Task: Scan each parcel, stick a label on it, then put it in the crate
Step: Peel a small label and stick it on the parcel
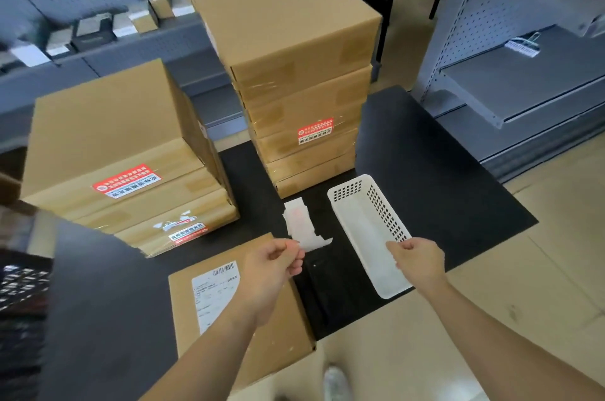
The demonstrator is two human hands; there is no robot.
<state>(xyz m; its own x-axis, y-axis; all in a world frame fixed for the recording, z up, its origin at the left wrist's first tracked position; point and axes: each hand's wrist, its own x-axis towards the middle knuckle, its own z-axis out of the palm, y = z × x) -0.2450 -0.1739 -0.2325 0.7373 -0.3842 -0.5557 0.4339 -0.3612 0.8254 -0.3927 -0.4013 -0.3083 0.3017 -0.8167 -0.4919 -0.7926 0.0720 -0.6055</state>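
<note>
A flat cardboard parcel [262,328] lies at the near edge of the black table, with a white shipping label [212,294] on its top. My left hand [273,266] hovers over the parcel's far right corner, its fingertips pinching the end of a white label strip [299,223] that lies on the table. My right hand [417,261] is above the near end of a white perforated basket [347,192]. Its thumb and forefinger are pressed together, and I cannot make out anything between them. A black device [322,289] sits between parcel and basket.
Two tall stacks of taped cardboard boxes stand behind, one at the left [124,155] and one at the centre [294,73]. A dark crate-like shape [19,289] shows at the left edge. Grey metal shelving [523,83] stands at the right. My shoe [334,382] is on the floor.
</note>
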